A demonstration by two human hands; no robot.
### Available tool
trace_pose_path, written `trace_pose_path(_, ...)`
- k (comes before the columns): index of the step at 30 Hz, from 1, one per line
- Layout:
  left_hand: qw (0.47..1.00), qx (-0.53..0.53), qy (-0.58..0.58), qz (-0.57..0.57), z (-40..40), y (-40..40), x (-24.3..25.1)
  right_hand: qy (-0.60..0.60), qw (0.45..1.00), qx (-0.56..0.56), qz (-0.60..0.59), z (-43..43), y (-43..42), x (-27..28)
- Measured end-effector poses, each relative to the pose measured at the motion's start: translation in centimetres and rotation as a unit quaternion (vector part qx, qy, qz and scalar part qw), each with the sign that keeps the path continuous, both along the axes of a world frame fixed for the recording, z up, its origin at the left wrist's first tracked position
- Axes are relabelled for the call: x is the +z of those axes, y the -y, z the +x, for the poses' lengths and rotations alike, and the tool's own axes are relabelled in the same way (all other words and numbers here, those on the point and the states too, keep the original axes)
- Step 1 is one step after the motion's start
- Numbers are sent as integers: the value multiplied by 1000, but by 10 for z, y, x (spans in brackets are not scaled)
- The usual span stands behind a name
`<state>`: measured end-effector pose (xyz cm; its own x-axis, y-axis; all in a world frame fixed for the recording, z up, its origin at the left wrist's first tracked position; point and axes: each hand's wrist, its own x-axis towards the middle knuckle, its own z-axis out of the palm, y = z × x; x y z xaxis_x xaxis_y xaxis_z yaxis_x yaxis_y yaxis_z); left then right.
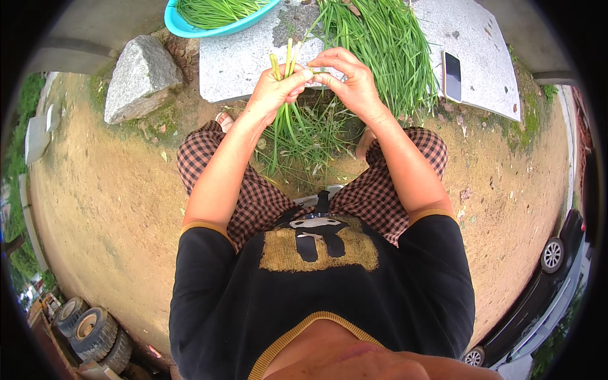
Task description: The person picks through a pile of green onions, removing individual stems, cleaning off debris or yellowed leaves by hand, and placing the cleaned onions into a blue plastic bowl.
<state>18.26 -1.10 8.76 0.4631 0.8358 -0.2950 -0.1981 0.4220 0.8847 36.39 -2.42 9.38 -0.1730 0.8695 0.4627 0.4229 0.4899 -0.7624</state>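
My left hand (pixel 273 92) is closed around a small bunch of green chives (pixel 289 57). Their pale stem ends point up past the fingers, and the leaves hang down below the palm. Close beside it on the right, my right hand (pixel 349 76) pinches a thin bit of stem (pixel 317 72) between thumb and forefinger, near the left thumb tip. Beyond the right hand, a large heap of long chives (pixel 380 47) lies on a pale granite slab (pixel 228 71), its leaves drooping over the near edge. Loose leaf scraps (pixel 313 142) cover the ground under my hands, between the feet.
A turquoise plastic basin (pixel 190 32) with more chives stands at the slab's far left. A smartphone (pixel 452 76) lies on the slab's right part. Left of the slab sits a rough stone block (pixel 140 78). Old tires (pixel 92 332) and a parked black car (pixel 527 294) are farther off.
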Motion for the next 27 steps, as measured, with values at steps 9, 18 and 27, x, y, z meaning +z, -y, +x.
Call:
trace_pose_path(9,997,-64,33,20,1,0,-10,-83,983,54,-153,7,-4,-10)
trace_pose_path(18,997,-63,47,-5,-2,-2,-8,-451,884,8,-123,51,-16,15)
trace_pose_path(27,936,128,325,-48,-23,-33,-4,-74,972,16,-222,37,-3,11)
